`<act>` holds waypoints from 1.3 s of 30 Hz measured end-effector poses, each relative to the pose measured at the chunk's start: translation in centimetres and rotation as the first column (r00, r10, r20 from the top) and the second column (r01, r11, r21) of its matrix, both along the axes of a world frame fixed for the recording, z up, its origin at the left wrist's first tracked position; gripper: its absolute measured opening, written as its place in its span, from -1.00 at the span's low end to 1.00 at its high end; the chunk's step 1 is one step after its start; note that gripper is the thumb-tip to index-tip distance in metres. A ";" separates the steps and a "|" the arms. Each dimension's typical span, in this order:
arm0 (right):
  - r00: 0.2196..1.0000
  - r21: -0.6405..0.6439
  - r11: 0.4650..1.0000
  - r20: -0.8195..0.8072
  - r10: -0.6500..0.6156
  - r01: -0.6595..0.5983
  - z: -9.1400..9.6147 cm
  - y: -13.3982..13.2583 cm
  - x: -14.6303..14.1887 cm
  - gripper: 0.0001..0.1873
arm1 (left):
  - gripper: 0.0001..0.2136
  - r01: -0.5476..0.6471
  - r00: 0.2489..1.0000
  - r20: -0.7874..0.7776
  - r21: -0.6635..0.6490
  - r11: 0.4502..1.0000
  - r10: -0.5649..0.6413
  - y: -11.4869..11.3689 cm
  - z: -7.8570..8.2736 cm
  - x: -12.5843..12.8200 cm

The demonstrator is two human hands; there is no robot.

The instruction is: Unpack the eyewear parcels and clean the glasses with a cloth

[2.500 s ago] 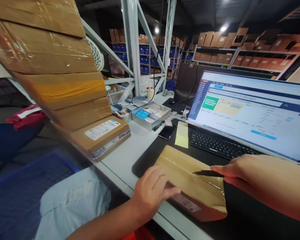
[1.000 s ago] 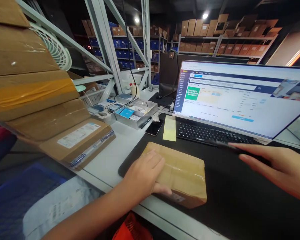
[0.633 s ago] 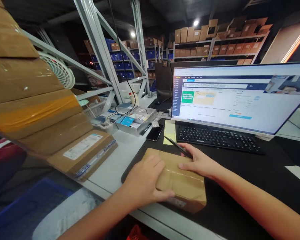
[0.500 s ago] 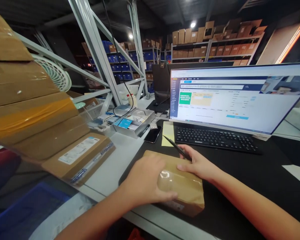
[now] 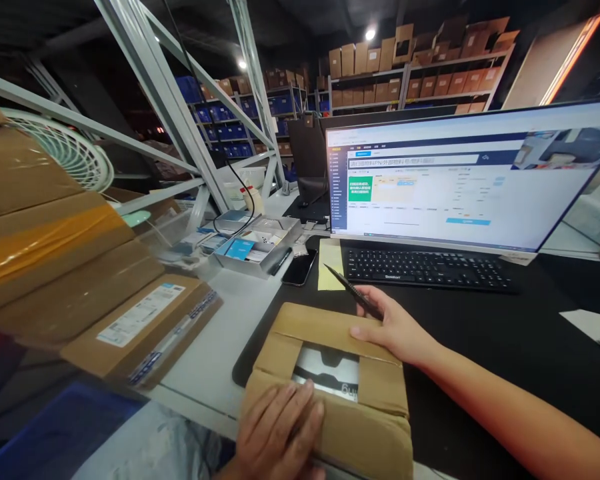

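A brown cardboard box lies on the black desk mat with its top flaps parted. Through the gap a silver-grey surface with black shapes and upside-down lettering shows inside. My left hand is closed on the near flap, fingers over the top; its thumb is partly cut off by the lower frame edge. My right hand grips a slim black pointed tool, a pen or a cutter by its look, tip towards the upper left. The right thumb rests on the box's far edge.
Behind the box are a keyboard, a lit monitor, a yellow note and a phone. Left stand a grey tray of small items, a labelled carton, stacked cartons and a metal frame.
The top, closed before, is now parted and shows the inside. My left hand has moved from the upper left side to the near flap. The right hand keeps its tool.
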State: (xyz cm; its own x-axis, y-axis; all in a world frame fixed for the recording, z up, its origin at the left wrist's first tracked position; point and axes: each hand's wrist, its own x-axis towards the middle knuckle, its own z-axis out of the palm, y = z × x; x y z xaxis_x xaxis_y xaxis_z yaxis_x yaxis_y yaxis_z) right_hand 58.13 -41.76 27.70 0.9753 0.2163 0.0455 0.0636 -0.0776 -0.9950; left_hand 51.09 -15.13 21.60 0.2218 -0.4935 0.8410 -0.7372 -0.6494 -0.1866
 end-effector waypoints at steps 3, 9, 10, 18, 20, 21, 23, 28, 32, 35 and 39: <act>0.999 -0.026 0.999 0.023 -0.037 0.037 0.1 0.1 -0.1 -0.33 | -0.59 -0.003 0.999 -0.053 0.005 1.000 0.003 0.2 -1.8 -0.5; 0.992 -0.105 0.991 0.108 -0.069 0.081 -0.5 0.2 -0.2 -0.41 | -0.68 0.264 0.915 -0.362 0.204 0.943 -0.178 0.6 6.3 0.3; 0.987 -0.133 0.986 0.133 -0.086 0.104 -0.5 0.2 -0.2 -0.46 | -0.75 0.227 0.881 -0.458 0.188 0.955 -0.119 0.4 8.4 1.0; 0.924 -0.499 0.831 0.379 -0.046 0.246 3.1 -4.4 -2.0 -0.63 | -0.33 0.312 0.790 -0.602 0.559 0.768 0.118 -4.5 13.9 9.6; 0.922 -0.588 0.788 0.382 0.069 0.184 4.2 -6.6 -3.8 -0.63 | -0.44 0.299 0.845 -0.522 0.643 0.705 0.117 -4.9 12.7 10.2; 0.917 -0.630 0.763 0.375 0.137 0.144 4.6 -7.6 -4.9 -0.63 | -0.50 0.279 0.877 -0.471 0.656 0.702 0.092 -4.8 12.0 10.3; 0.907 -0.710 0.700 0.344 0.244 0.081 4.9 -9.2 -7.2 -0.63 | -0.57 0.255 0.921 -0.390 0.639 0.726 0.020 -4.6 11.0 10.2; 0.896 -0.797 0.588 0.354 0.268 0.139 3.9 -10.3 -10.6 -0.64 | -0.65 0.278 0.922 -0.383 0.569 0.774 -0.050 -4.3 10.5 10.3; 0.900 -0.823 0.521 0.383 0.211 0.228 3.3 -10.9 -10.6 -0.65 | -0.66 0.297 0.915 -0.397 0.533 0.792 -0.076 -4.2 10.5 10.6; 0.900 -0.832 0.506 0.377 0.217 0.227 3.0 -11.8 -9.7 -0.66 | -0.67 0.289 0.913 -0.403 0.528 0.798 -0.064 -4.2 10.5 10.9; 0.894 -0.835 0.449 0.422 0.151 0.318 2.5 -13.1 -8.0 -0.64 | -0.68 0.283 0.894 -0.448 0.513 0.811 -0.028 -4.5 10.7 11.0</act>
State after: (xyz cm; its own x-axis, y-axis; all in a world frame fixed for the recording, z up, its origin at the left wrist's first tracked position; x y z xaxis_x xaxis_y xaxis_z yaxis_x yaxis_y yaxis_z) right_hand 50.16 -54.85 30.18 0.9263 0.2848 0.2467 0.3464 -0.9012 -0.2604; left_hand 62.07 -19.66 32.26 0.3520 -0.8981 0.2637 -0.9074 -0.3966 -0.1393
